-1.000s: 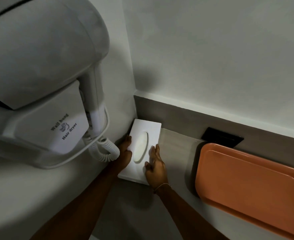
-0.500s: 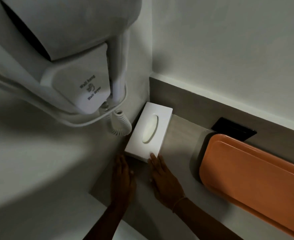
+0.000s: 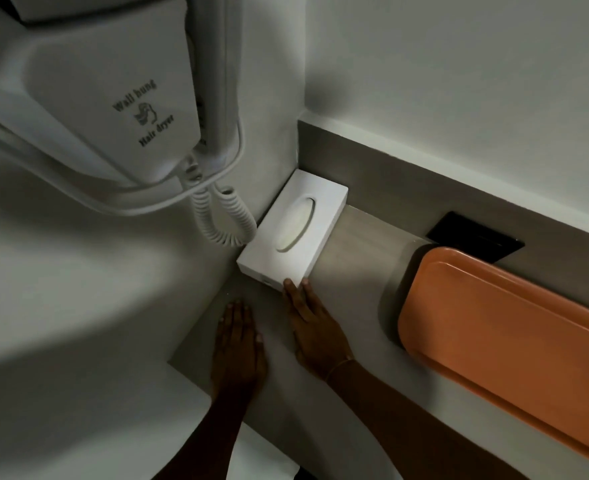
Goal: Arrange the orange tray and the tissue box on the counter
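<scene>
Hands, two of them, lie low over the grey counter (image 3: 359, 258). The left hand (image 3: 239, 344) is flat, palm down, fingers straight and close together, holding nothing and a little short of the box. The right hand (image 3: 315, 323) is flat as well, fingers stretched out, and its fingertips (image 3: 291, 284) touch the near corner of the tissue box (image 3: 295, 228); it grips nothing, only presses or rests there.

One tissue box, white, sits pushed into the corner where the two walls meet, its long side along the left wall. The oval slot on top shows a pale sheet inside, lying flush and not pulled up.

One orange tray (image 3: 515, 344) lies on the counter to the right, well apart from the box, with bare counter between them. Its far long edge runs beside the back ledge. The tray has nothing in it.

One black plate (image 3: 476, 235) sits in the ledge just behind the tray's far corner. One white hair dryer (image 3: 113, 98) hangs on the left wall, and its coiled cord (image 3: 223, 216) dangles just beside the box.
</scene>
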`<state>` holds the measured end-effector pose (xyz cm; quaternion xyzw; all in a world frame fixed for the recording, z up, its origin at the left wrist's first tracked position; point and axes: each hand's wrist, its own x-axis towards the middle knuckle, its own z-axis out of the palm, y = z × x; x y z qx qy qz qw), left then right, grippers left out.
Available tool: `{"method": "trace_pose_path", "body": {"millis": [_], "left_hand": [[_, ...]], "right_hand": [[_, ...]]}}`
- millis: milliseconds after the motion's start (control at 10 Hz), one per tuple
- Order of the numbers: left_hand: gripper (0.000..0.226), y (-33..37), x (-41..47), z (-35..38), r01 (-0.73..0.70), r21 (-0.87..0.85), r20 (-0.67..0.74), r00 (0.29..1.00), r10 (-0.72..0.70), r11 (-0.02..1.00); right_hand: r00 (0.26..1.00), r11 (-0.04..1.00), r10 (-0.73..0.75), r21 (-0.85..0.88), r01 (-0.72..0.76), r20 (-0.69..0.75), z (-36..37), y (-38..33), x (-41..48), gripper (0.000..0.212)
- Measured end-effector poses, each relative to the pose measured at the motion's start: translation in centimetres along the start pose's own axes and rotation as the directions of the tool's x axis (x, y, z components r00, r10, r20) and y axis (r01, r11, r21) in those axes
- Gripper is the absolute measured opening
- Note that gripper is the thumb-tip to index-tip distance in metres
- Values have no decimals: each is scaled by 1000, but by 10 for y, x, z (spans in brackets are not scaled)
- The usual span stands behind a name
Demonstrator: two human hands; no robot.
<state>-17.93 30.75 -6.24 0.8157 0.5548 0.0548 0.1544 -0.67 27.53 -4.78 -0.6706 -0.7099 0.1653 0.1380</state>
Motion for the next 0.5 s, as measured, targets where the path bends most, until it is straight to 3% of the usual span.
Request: {"method": "trace_pose_path", "body": {"millis": [300, 500], "left_hand": [[60, 0, -1, 1, -9, 5, -2, 1000, 9, 1000], [62, 5, -5, -7, -55, -38, 25, 998, 56, 998]], "right_hand": [[999, 999, -51, -20, 51, 7, 4, 2, 10, 89], [996, 993, 4, 115, 6, -94, -19, -7, -5, 76]]}}
